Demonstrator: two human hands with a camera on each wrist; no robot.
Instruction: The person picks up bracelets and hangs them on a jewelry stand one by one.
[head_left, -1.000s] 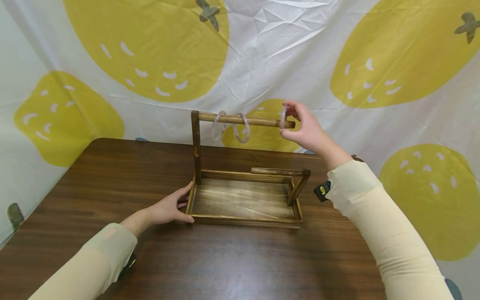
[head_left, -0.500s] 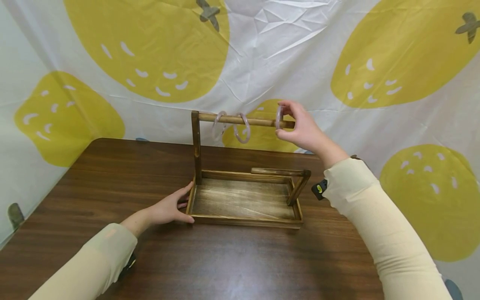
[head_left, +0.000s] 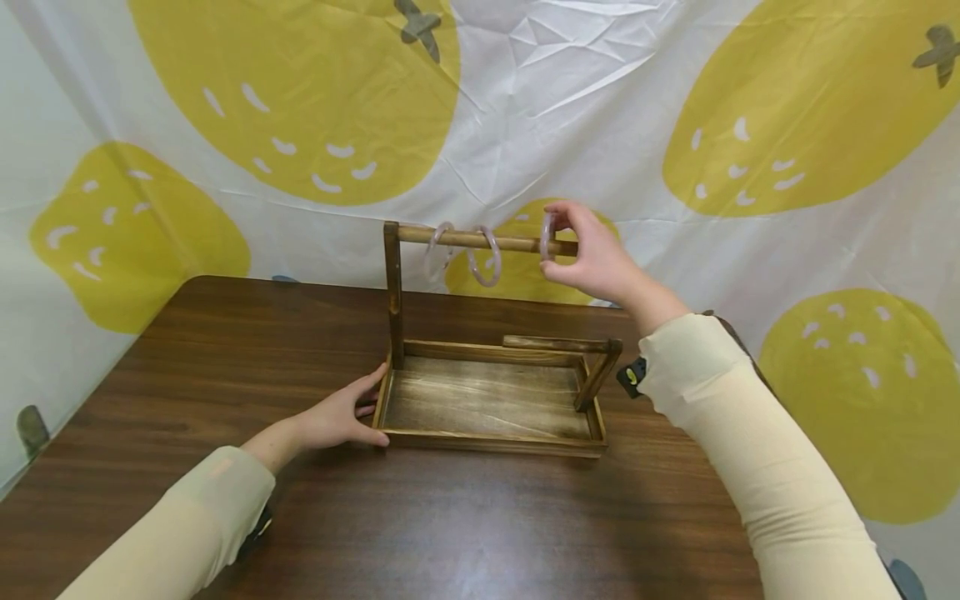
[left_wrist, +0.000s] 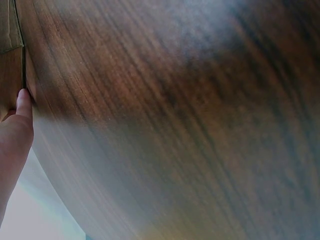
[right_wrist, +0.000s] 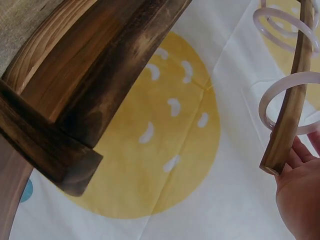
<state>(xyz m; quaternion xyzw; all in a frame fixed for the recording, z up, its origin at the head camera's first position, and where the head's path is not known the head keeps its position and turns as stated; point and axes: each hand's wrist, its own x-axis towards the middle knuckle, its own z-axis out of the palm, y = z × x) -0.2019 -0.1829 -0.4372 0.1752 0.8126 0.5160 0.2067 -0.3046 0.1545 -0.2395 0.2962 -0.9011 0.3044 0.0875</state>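
A brown wooden stand (head_left: 495,442) has a shallow tray base, a tall post at its left end and a short post at its right. My right hand (head_left: 597,257) pinches a pale lilac bangle (head_left: 546,237) between thumb and fingers; the upper bar (head_left: 517,243) passes through this ring near its free end. Further left on that bar hang two similar bangles, one near the middle (head_left: 494,265) and one nearer the post (head_left: 429,260). My left hand (head_left: 333,417) grips the tray's left end, thumb at the front corner; some of its fingers are hidden.
A lower bar (head_left: 555,342) juts leftward from the short right post (head_left: 597,379) over the tray. The stand rests on a dark wood-grain table (head_left: 480,525). Close behind hangs a white cloth (head_left: 300,242) with a yellow fruit print.
My right hand has slid its bangle leftward along the upper bar, away from the free end. The left hand, the stand and the other two bangles stay in place.
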